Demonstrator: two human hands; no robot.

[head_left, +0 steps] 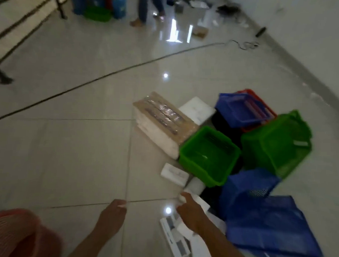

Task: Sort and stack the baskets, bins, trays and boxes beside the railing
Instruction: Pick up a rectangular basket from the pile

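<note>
Both arms reach forward; left hand (113, 213) loosely curled, holding nothing; right hand (190, 211) grips white sheet (201, 204).

I can read no text from here. The white box (174, 237) near my right hand (190, 212) carries dark printed patches, too blurred to make out.
</note>
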